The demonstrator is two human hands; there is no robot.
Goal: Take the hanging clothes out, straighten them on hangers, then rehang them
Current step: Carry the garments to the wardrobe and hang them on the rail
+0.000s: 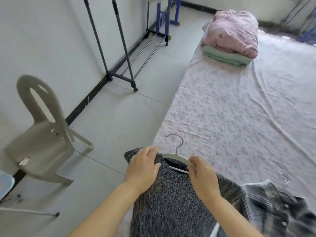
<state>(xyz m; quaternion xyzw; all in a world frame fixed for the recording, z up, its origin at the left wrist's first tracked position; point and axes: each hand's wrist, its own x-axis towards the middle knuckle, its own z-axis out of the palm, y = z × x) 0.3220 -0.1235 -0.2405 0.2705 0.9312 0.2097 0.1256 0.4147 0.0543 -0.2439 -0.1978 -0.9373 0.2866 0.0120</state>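
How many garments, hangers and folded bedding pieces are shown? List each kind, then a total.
Garments: 2 (grey sweater, plaid shirt)
Hangers: 2 (white hanger, clear hanger)
Folded bedding: 2 (pink quilt, green blanket)
Total: 6

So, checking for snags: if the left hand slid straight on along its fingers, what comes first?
Probably the hanger hook, just beyond the left hand; depth is unclear.

The sweater is a marled dark grey-and-black knit on a white hanger with a silver hook. The shirt is grey, white and black plaid. The bed sheet is pale with small pink-and-green flowers; the quilt is pink, the chair grey.
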